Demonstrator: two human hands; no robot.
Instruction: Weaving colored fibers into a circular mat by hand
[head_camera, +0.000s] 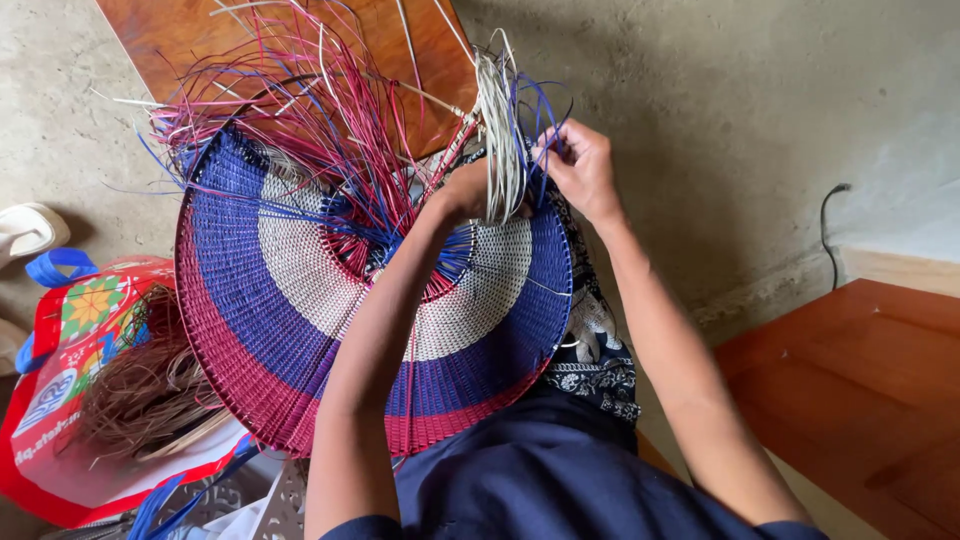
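A large round woven piece (280, 300) with rings of blue, white and dark red rests on my lap, tilted toward me. Loose red, blue and pale strands (320, 110) fan out from its upper edge. My left hand (465, 190) reaches across the weave and grips a bundle of pale strands (497, 130) at the far rim. My right hand (580, 165) is beside it, pinching a thin blue strand (540, 115) at the same spot.
A red printed bag (60, 400) with blue handles at the left holds dry brown fibres (150, 385). A wooden board (200, 35) lies on the concrete floor beyond the weave. Wooden furniture (860, 390) stands at the right, a black cable (828, 215) near it.
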